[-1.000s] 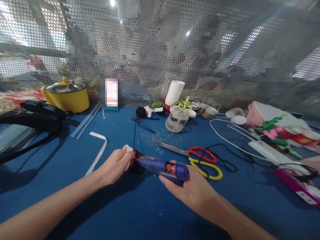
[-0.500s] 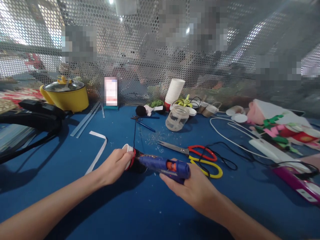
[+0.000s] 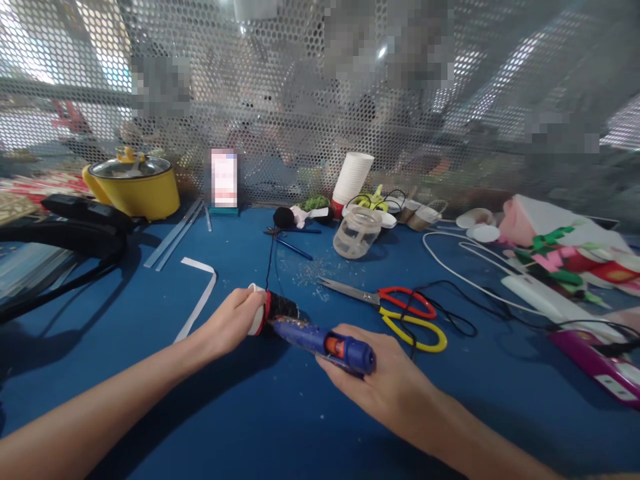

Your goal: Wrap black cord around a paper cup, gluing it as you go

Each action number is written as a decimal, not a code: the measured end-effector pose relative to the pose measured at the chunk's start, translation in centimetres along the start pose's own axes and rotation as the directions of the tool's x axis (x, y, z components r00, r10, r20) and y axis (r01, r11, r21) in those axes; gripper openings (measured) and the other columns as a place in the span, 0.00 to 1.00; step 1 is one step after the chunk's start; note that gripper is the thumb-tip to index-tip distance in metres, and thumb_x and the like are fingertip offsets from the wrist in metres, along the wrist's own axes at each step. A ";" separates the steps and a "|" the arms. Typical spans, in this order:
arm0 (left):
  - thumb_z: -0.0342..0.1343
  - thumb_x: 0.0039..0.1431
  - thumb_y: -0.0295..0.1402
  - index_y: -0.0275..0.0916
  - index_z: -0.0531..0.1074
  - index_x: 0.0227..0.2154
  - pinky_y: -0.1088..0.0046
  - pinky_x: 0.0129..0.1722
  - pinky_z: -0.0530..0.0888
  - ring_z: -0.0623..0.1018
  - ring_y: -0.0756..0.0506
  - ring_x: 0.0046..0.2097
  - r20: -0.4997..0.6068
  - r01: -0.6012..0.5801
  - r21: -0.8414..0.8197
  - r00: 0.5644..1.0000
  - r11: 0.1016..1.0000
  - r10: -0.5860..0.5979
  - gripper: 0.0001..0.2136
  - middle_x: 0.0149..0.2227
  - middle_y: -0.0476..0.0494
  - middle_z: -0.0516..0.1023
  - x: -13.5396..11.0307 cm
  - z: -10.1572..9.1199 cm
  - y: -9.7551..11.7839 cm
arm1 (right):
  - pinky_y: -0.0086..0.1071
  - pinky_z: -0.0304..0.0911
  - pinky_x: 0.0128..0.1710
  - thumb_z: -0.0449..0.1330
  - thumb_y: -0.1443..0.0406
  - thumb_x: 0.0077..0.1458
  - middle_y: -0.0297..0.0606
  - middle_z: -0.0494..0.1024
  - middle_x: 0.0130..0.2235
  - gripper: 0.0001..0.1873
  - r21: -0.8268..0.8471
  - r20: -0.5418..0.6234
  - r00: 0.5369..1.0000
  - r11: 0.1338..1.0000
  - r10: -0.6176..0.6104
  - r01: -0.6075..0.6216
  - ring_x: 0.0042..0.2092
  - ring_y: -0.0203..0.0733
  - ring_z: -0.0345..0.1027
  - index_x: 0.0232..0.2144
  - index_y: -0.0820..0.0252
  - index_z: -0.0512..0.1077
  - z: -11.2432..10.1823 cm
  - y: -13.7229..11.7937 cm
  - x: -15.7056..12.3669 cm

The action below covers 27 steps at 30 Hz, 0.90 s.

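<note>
Holding in the left hand (image 3: 235, 327), near frame centre, one black-wrapped paper cup (image 3: 276, 306), tilted sideways; gripping in the right hand (image 3: 383, 367) one blue glue gun (image 3: 307, 335), with nozzle (image 3: 274, 325) at the cup's red band (image 3: 267, 308). Including also, right of centre on the tabletop (image 3: 250, 427), one pair of scissors (image 3: 369, 297).

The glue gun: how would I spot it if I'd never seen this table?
At the blue table, the left hand holds a cup partly wrapped in black yarn. The glue gun points at it from the right hand. Its blue body shows an orange piece inside, unlike the red-and-yellow-handled scissors.
</note>
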<state>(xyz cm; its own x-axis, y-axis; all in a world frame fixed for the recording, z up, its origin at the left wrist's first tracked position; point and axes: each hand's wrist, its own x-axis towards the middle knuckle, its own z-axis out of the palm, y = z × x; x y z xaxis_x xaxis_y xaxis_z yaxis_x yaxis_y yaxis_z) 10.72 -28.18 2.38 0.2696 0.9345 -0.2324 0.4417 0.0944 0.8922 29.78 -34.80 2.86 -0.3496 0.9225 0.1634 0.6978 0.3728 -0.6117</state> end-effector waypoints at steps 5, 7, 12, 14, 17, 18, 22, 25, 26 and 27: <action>0.38 0.52 0.37 0.36 0.61 0.19 0.75 0.22 0.56 0.57 0.52 0.22 0.030 -0.029 -0.012 0.999 0.999 0.030 0.14 0.18 0.54 0.57 -0.1 0.0 0.0 | 0.24 0.53 0.20 0.52 0.64 0.50 0.29 0.63 0.20 0.09 0.003 -0.057 0.998 1.000 0.025 -0.025 0.21 0.30 0.55 0.20 0.58 0.59 0.1 0.4 0.2; 0.38 0.52 0.37 0.36 0.61 0.19 0.75 0.22 0.56 0.57 0.52 0.22 0.028 -0.014 -0.020 0.999 1.000 0.014 0.14 0.18 0.54 0.57 -0.1 0.1 0.0 | 0.23 0.53 0.19 0.52 0.64 0.50 0.29 0.63 0.20 0.09 -0.002 -0.045 0.999 1.000 0.019 -0.019 0.21 0.30 0.55 0.20 0.58 0.59 0.1 0.4 0.2; 0.38 0.52 0.37 0.36 0.60 0.18 0.75 0.21 0.55 0.57 0.52 0.22 0.008 0.012 -0.033 1.000 0.999 -0.012 0.14 0.18 0.53 0.56 -0.2 0.0 0.2 | 0.23 0.53 0.19 0.52 0.65 0.50 0.29 0.63 0.19 0.09 -0.008 -0.004 1.000 1.000 -0.005 0.005 0.20 0.30 0.56 0.20 0.59 0.60 -0.1 0.0 -0.1; 0.38 0.52 0.37 0.36 0.61 0.18 0.75 0.22 0.56 0.57 0.52 0.22 0.005 -0.005 -0.024 1.000 1.000 0.005 0.14 0.18 0.53 0.56 -0.3 0.0 0.2 | 0.23 0.53 0.19 0.53 0.64 0.49 0.29 0.64 0.20 0.09 0.012 -0.026 0.999 1.000 0.025 -0.025 0.20 0.30 0.56 0.20 0.59 0.60 -0.1 0.2 0.0; 0.38 0.52 0.37 0.37 0.59 0.16 0.76 0.22 0.56 0.57 0.52 0.22 0.004 -0.049 0.018 0.999 0.999 0.049 0.14 0.17 0.54 0.55 -0.4 0.1 0.1 | 0.24 0.56 0.20 0.53 0.63 0.49 0.30 0.66 0.20 0.08 0.050 -0.052 0.996 0.997 0.068 -0.065 0.21 0.31 0.58 0.21 0.59 0.62 -0.2 0.5 0.2; 0.38 0.52 0.37 0.37 0.58 0.16 0.76 0.22 0.56 0.57 0.52 0.22 0.014 -0.067 0.033 0.998 0.997 0.067 0.14 0.17 0.54 0.54 -0.5 0.1 0.1 | 0.25 0.57 0.20 0.53 0.62 0.49 0.30 0.66 0.19 0.08 0.059 -0.055 0.995 0.995 0.084 -0.081 0.21 0.32 0.58 0.21 0.59 0.63 -0.3 0.5 0.3; 0.37 0.53 0.37 0.38 0.56 0.15 0.75 0.23 0.56 0.56 0.52 0.23 0.053 -0.131 0.077 0.990 0.988 0.128 0.15 0.17 0.54 0.54 -0.6 0.2 -0.1 | 0.26 0.58 0.20 0.54 0.62 0.48 0.29 0.63 0.15 0.10 0.088 -0.065 0.988 0.987 0.137 -0.131 0.19 0.34 0.60 0.19 0.59 0.62 -0.6 0.4 0.6; 0.36 0.54 0.37 0.38 0.54 0.15 0.75 0.23 0.56 0.56 0.52 0.23 0.022 -0.137 0.122 0.991 0.983 0.135 0.15 0.17 0.53 0.53 -0.6 0.2 -0.3 | 0.27 0.59 0.20 0.54 0.62 0.47 0.29 0.63 0.13 0.10 0.120 -0.081 0.985 0.982 0.153 -0.143 0.19 0.35 0.62 0.18 0.58 0.62 -0.7 0.3 0.8; 0.36 0.54 0.37 0.38 0.54 0.15 0.75 0.23 0.56 0.56 0.52 0.23 0.019 -0.144 0.136 0.990 0.980 0.143 0.15 0.17 0.53 0.53 -0.6 0.2 -0.4 | 0.27 0.60 0.19 0.54 0.62 0.47 0.29 0.64 0.13 0.10 0.127 -0.085 0.984 0.981 0.158 -0.147 0.18 0.35 0.62 0.19 0.58 0.63 -0.7 0.3 0.8; 0.36 0.54 0.37 0.38 0.53 0.15 0.75 0.23 0.56 0.56 0.52 0.23 0.026 -0.158 0.149 0.987 0.976 0.156 0.15 0.17 0.53 0.53 -0.6 0.2 -0.5 | 0.27 0.60 0.19 0.54 0.62 0.47 0.29 0.64 0.13 0.09 0.132 -0.088 0.983 0.980 0.163 -0.151 0.18 0.35 0.62 0.19 0.58 0.63 -0.8 0.3 0.9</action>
<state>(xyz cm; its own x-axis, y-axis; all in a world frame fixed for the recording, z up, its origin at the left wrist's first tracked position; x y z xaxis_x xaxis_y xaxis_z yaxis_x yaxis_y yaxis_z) 10.52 -28.84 2.01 0.3575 0.9285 -0.1003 0.5158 -0.1067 0.8500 30.16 -33.82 3.40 -0.1746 0.9761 0.1294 0.6536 0.2132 -0.7262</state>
